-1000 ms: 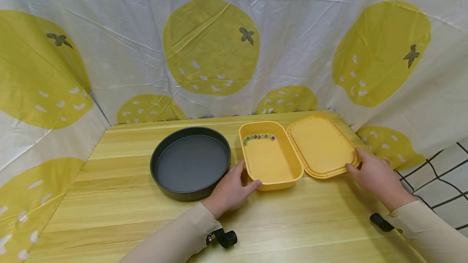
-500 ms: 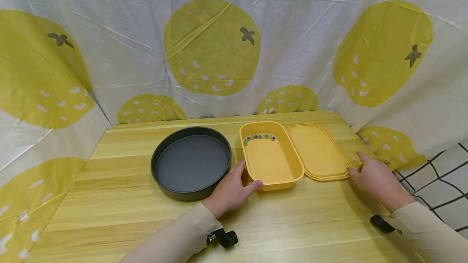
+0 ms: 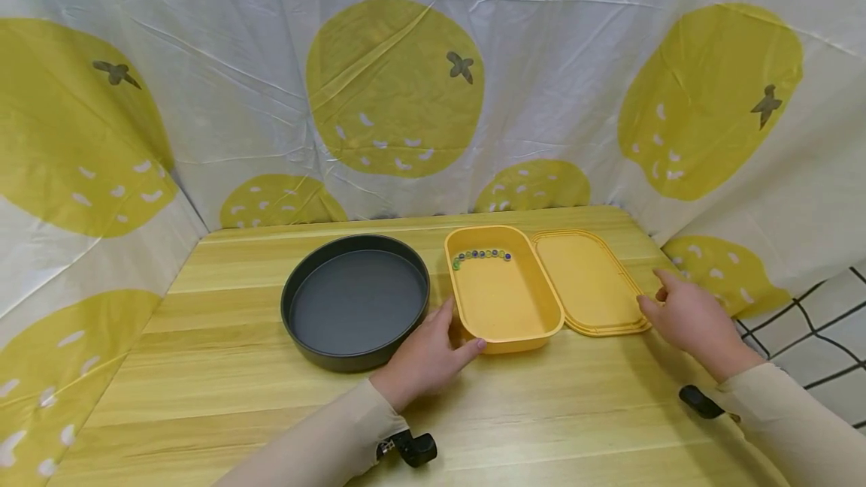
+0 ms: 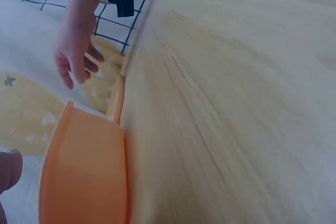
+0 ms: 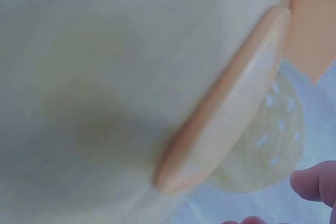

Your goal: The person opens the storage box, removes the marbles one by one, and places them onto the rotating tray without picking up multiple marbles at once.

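A yellow plastic box (image 3: pixel 504 299) stands open on the wooden table (image 3: pixel 541 412), with a short row of small coloured beads (image 3: pixel 482 255) at its far end. My left hand (image 3: pixel 455 329) grips its near left corner, thumb along the front wall. The box's side (image 4: pixel 84 171) fills the left wrist view. The matching lid (image 3: pixel 588 280) lies flat just right of the box. My right hand (image 3: pixel 652 293) hovers beside the lid's right edge with fingers loose, holding nothing. In the right wrist view the lid (image 5: pixel 226 108) lies on the table near a fingertip (image 5: pixel 315 182).
A round dark grey baking pan (image 3: pixel 355 299) sits left of the box, close to my left hand. A white cloth with yellow fruit prints (image 3: pixel 392 89) walls the table at the back and both sides. The table's right edge (image 3: pixel 676 276) runs near my right hand.
The lid, tilted up in my right hand a second ago, now lies flat. My right hand has let go and drawn slightly away. The left hand has stayed on the box.
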Demonstrator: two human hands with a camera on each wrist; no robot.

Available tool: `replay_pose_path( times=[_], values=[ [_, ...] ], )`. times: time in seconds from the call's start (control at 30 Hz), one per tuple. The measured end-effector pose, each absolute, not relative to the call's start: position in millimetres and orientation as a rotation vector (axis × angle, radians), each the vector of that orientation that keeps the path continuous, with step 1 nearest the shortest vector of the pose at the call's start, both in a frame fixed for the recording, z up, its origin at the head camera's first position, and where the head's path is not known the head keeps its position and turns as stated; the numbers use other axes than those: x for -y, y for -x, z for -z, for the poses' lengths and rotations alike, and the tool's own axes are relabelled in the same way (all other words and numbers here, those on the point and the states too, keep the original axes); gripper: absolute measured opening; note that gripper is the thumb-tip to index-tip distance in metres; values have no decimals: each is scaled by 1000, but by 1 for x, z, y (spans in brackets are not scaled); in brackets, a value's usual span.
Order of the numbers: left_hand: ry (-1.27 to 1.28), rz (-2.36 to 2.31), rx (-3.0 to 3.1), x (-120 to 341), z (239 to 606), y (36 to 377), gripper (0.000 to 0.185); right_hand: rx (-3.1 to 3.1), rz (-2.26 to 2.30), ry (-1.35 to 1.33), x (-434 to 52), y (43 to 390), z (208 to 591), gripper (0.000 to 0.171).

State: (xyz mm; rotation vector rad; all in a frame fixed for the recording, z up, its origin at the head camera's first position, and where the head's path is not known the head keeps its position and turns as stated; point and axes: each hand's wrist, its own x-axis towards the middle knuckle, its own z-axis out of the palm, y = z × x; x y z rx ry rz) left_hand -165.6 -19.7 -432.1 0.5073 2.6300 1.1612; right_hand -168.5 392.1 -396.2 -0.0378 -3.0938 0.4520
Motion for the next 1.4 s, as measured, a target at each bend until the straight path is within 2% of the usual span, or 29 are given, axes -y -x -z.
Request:
replay_pose_path(
  times=[0.4,0.63,1.03,1.4],
  values=[
    [-686,-1040,-2807,74,395,160,89,2979,-437,-119,-352,194,366,67],
    [-579,-883,-2969,128,384,175,88,2999,-559,-192,-318,215,352,66],
    [-338,-740,-3087,217,391,205,88,2970,-628,-317,-264,249,347,59],
    [-180,-802,-2983,248,408,221,99,3008,-698,-432,-220,277,353,58]
  ],
)
